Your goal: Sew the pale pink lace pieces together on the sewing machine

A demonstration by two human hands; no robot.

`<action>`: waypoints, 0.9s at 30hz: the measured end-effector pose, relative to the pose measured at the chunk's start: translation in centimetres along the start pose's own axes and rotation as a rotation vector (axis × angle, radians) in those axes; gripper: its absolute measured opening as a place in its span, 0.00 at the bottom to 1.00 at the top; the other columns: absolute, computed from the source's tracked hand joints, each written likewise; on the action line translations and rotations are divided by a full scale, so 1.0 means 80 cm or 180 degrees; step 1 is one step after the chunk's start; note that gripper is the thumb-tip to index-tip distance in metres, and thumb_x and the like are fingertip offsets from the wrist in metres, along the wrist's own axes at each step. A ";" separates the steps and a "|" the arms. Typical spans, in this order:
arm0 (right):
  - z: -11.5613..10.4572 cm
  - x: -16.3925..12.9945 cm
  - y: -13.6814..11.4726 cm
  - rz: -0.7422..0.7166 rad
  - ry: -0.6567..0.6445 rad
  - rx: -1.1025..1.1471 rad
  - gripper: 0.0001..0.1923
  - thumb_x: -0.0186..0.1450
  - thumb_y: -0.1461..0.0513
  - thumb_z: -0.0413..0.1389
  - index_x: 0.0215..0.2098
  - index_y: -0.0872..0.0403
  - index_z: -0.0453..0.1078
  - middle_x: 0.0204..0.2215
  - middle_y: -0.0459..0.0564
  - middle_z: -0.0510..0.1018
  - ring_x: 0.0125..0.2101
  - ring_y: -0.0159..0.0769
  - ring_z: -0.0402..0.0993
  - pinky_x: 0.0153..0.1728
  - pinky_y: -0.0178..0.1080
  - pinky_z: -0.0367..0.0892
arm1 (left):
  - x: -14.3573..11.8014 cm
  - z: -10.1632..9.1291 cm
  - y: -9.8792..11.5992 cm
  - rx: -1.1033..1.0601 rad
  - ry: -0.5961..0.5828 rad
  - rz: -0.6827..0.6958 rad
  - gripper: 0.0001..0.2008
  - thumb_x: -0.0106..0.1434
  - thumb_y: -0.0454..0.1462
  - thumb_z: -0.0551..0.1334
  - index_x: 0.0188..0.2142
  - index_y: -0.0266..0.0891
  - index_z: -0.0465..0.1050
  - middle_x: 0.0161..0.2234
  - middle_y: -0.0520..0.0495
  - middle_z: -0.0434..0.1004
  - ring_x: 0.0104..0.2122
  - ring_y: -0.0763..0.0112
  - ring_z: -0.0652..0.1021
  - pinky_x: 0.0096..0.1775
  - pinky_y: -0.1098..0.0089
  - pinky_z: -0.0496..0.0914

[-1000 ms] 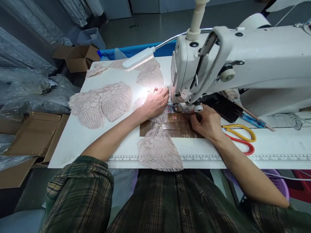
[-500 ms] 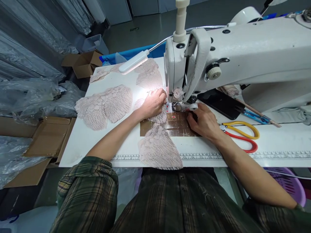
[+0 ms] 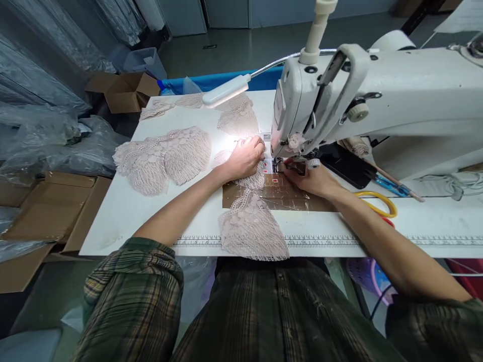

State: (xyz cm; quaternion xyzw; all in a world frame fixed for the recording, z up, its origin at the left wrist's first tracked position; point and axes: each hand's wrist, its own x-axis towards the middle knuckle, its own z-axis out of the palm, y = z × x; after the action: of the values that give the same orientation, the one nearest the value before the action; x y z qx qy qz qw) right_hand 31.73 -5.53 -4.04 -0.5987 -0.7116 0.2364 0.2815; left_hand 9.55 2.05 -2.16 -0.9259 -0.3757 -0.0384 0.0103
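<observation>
My left hand [image 3: 247,158] covers part of the lace piece [image 3: 257,182] beneath it. Whether my right hand [image 3: 311,180] grips anything by the presser foot [image 3: 278,165], I cannot determine. My right forearm [image 3: 377,236] conceals most of the scissors [image 3: 392,204]. The view's right edge truncates the sewing machine [image 3: 418,85].

Lace [image 3: 252,226] at the front edge of the white worktop [image 3: 116,221] is pale pink, floral; machine [image 3: 407,90] white; phone [image 3: 347,165] black; shirt [image 3: 256,311] dark-green plaid.

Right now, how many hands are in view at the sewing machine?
2. The left hand is on lace, left of the presser foot; the right hand is just right of the foot. No other hand shows.
</observation>
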 end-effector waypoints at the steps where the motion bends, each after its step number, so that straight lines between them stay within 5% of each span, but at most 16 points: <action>1: -0.003 0.003 -0.001 -0.0054 -0.0061 0.0057 0.16 0.64 0.50 0.57 0.43 0.51 0.72 0.40 0.55 0.81 0.40 0.48 0.78 0.44 0.52 0.75 | 0.000 -0.001 0.001 -0.0030 -0.0008 0.0028 0.11 0.71 0.30 0.48 0.43 0.34 0.68 0.46 0.35 0.72 0.39 0.59 0.71 0.38 0.60 0.62; 9: -0.007 0.006 0.000 0.0035 -0.0119 0.0095 0.20 0.63 0.48 0.59 0.45 0.52 0.76 0.45 0.55 0.82 0.48 0.49 0.78 0.57 0.54 0.69 | 0.001 0.003 -0.002 -0.0134 0.0087 0.0039 0.10 0.70 0.30 0.50 0.44 0.34 0.69 0.48 0.35 0.71 0.42 0.57 0.72 0.40 0.59 0.63; 27: 0.002 0.010 0.010 -0.0442 0.0033 -0.0096 0.13 0.63 0.53 0.57 0.43 0.49 0.76 0.45 0.54 0.83 0.49 0.49 0.78 0.53 0.53 0.73 | 0.006 0.011 -0.008 -0.0036 0.0080 0.0036 0.11 0.71 0.32 0.49 0.46 0.36 0.68 0.48 0.33 0.71 0.44 0.55 0.70 0.41 0.58 0.63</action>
State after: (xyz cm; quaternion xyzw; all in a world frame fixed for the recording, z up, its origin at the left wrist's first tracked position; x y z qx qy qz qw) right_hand 32.12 -4.57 -4.59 -0.5534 -0.7534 0.2024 0.2918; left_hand 9.54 2.88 -3.00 -0.9275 -0.3701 -0.0521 0.0100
